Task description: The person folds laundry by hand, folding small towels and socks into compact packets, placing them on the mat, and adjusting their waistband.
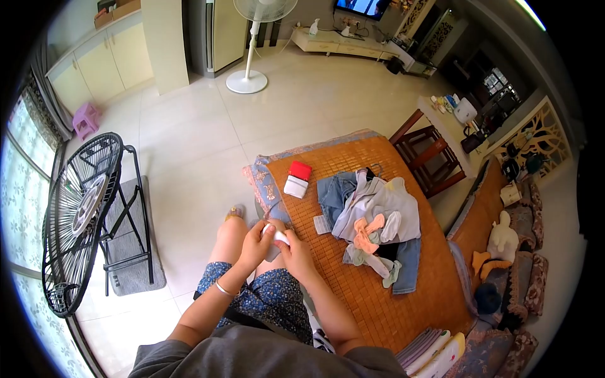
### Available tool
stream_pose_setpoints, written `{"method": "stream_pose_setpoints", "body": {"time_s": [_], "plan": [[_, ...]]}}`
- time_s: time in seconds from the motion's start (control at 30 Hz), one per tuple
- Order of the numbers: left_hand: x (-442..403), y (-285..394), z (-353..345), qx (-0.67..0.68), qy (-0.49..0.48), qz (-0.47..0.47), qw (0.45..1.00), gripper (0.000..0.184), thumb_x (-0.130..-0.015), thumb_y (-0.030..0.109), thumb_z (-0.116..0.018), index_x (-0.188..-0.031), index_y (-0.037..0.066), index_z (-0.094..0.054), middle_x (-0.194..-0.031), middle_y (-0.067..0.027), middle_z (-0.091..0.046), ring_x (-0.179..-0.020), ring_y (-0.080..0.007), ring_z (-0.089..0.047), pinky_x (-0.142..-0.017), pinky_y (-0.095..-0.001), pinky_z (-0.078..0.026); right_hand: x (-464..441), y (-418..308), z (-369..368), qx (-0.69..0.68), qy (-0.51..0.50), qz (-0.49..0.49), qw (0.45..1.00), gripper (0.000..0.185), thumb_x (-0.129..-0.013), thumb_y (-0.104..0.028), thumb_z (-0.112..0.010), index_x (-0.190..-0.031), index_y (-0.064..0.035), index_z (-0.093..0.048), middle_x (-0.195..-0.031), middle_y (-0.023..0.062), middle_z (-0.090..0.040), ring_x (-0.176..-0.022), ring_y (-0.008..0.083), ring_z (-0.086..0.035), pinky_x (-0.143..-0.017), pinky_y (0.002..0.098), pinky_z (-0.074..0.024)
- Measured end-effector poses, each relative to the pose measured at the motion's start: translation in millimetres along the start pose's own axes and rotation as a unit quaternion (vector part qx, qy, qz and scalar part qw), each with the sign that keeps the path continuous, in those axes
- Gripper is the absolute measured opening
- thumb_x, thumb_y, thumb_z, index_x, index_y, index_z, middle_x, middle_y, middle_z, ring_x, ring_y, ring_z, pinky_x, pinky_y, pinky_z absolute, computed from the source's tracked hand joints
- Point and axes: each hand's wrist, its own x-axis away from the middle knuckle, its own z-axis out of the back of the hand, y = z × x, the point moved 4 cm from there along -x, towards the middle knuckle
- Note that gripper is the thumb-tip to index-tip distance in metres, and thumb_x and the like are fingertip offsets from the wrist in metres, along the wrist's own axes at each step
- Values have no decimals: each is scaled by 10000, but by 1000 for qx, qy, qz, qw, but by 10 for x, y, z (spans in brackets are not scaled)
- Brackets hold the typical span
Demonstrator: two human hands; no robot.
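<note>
Above my lap, my left hand [257, 243] and my right hand [296, 253] are both closed on a small white and grey piece of cloth [278, 237] that looks like a sock. My fingers cover much of it. On the mat to the right lies a loose heap of clothes: jeans [407, 268], a light grey shirt [397, 200], and several small socks, among them a peach one [368, 234]. Beyond my hands, a red folded cloth [300, 170] and a white folded one [295, 186] lie touching each other near the mat's left edge.
The clothes lie on a brown woven mat [403, 318] over a bed-like seat. Folded fabrics [432, 353] are stacked at its near edge. A black round folding chair [82, 220] stands left, a white fan [247, 82] ahead, a wooden chair [432, 154] to the right, and a plush toy [503, 238] by the cushions.
</note>
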Motion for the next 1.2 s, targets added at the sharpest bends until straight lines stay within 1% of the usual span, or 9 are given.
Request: {"method": "stream_pose_setpoints", "body": {"time_s": [0.2,0.27,0.37,0.5,0.6,0.7,0.8,0.9,1.2], "plan": [[-59,-7,-5,53,-23,0,998,258,-941,276,-505,-970,29,-572,-745,-79,-578,-703,-117,-529,-651,-277,-453,-20,269,-110,-23,5,5,1000,263,-915,-256,-550,-967,1,-527,-735,179,-600,-685,277,-630,-551,371,-468],[-50,66,12,81,-59,22,995,259,-941,270,-506,-966,19,-566,-773,-105,-593,-719,-138,-550,-657,-286,-457,-31,563,-233,-172,40,-11,984,266,-940,-238,-514,-1001,20,-532,-814,121,-614,-726,189,-629,-590,302,-505],[-52,49,41,-5,-42,-15,999,255,-939,259,-508,-955,12,-568,-801,-128,-611,-732,-164,-576,-664,-292,-463,-28,545,-245,-272,31,-9,962,342,-929,-304,-517,-996,30,-543,-774,202,-610,-728,252,-639,-605,354,-483],[-27,173,87,-58,-68,-6,996,248,-936,248,-509,-938,9,-573,-830,-158,-618,-746,-192,-593,-674,-303,-468,-30,367,-123,-260,-5,-7,966,333,-937,-303,-501,-943,28,-540,-742,182,-598,-707,224,-624,-600,346,-478],[10,175,23,-125,-116,1,985,209,-952,203,-490,-949,4,-553,-798,-26,-561,-691,-87,-502,-598,-223,-419,-36,340,-102,-142,-23,-34,989,347,-951,-326,-465,-911,13,-530,-721,177,-581,-661,231,-601,-581,344,-472],[24,-4,5,38,-21,-19,999,252,-953,247,-494,-957,4,-561,-813,-18,-568,-699,-80,-502,-594,-223,-417,-50,415,-146,-104,45,-34,993,365,-961,-347,-428,-905,1,-521,-727,190,-582,-649,281,-599,-575,361,-467],[104,-70,-27,237,-10,116,964,307,-953,302,-494,-977,6,-570,-833,-12,-573,-725,-62,-496,-603,-209,-411,-40,326,-116,-183,107,-64,975,369,-957,-358,-425,-926,-1,-513,-762,226,-592,-688,364,-604,-599,402,-469],[132,-80,-35,156,25,91,983,340,-946,330,-504,-993,3,-585,-801,-7,-572,-715,-61,-493,-621,-209,-415,-71,399,-204,-161,92,-42,982,364,-968,-333,-426,-897,8,-534,-731,123,-575,-650,193,-571,-572,323,-446],[101,-44,-22,70,11,34,997,387,-806,341,-704,-887,-24,-605,-713,-45,-606,-673,-84,-533,-603,-246,-448,-60,272,-178,-50,181,-16,982,341,-891,-336,-552,-833,-1,-565,-729,257,-587,-695,438,-581,-593,453,-453]]}}
